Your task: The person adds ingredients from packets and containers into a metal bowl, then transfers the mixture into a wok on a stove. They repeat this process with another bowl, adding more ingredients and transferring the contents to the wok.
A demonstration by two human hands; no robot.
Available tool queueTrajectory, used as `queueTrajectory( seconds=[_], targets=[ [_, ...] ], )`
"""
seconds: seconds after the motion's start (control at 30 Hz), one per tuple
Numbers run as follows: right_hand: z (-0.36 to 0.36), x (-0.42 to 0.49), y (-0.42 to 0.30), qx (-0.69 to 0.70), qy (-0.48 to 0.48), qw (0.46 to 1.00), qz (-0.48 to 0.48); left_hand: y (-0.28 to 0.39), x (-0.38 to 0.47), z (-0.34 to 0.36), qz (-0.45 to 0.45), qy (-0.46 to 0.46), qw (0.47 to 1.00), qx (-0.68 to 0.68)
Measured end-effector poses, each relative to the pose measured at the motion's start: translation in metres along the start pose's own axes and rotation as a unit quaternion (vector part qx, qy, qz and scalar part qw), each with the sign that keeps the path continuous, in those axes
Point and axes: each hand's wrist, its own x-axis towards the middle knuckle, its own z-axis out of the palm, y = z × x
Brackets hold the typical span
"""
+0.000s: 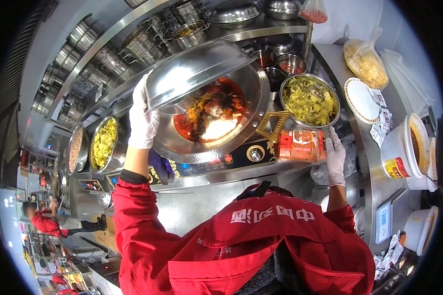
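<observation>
My gloved left hand (143,114) grips the rim of a large domed stainless-steel lid (192,73), tilted over a hammered steel wok (170,138). Inside the wok, dark pieces and orange bits sit in a glossy red broth (186,131). A brass-coloured handle (273,123) juts from the wok's right side. My gloved right hand (335,156) has its fingertips at the handle end of a metal ladle (325,108). The ladle rests in a steel bowl (285,105) of chopped yellow-green pickled vegetables (304,97). Red plastic-wrapped packets (301,145) lie just left of that hand.
An induction cooker panel (236,156) fronts the wok. Small sauce pots (293,64) stand behind the bowl. At right are a white tub (398,155), a paper plate (360,99) and a digital scale (384,221). Steel pots (140,42) fill the shelf. A person (46,221) stands far left.
</observation>
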Motion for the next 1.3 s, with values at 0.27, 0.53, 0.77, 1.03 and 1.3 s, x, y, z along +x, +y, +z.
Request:
queueTrajectory(
  seconds=[0.27,0.53,0.77,1.03,1.3],
  targets=[
    [0.002,-0.001,-0.003,-0.013,0.003,1.0,0.001,0.008,0.008,-0.021,0.008,-0.044,0.999,0.02],
    [0.009,-0.002,-0.009,0.008,0.007,1.0,-0.005,0.016,0.017,-0.039,-0.026,-0.072,0.997,-0.018],
    [0.016,-0.001,-0.004,0.034,0.0,0.999,-0.001,0.04,0.024,-0.055,0.01,-0.086,0.996,0.019],
    [0.022,0.004,0.003,0.05,0.001,0.999,0.005,0.046,0.027,-0.061,-0.022,-0.09,0.995,-0.025],
    [0.022,0.002,-0.005,0.059,-0.008,0.998,0.029,0.056,0.026,-0.061,-0.08,-0.098,0.992,-0.009]
  ],
)
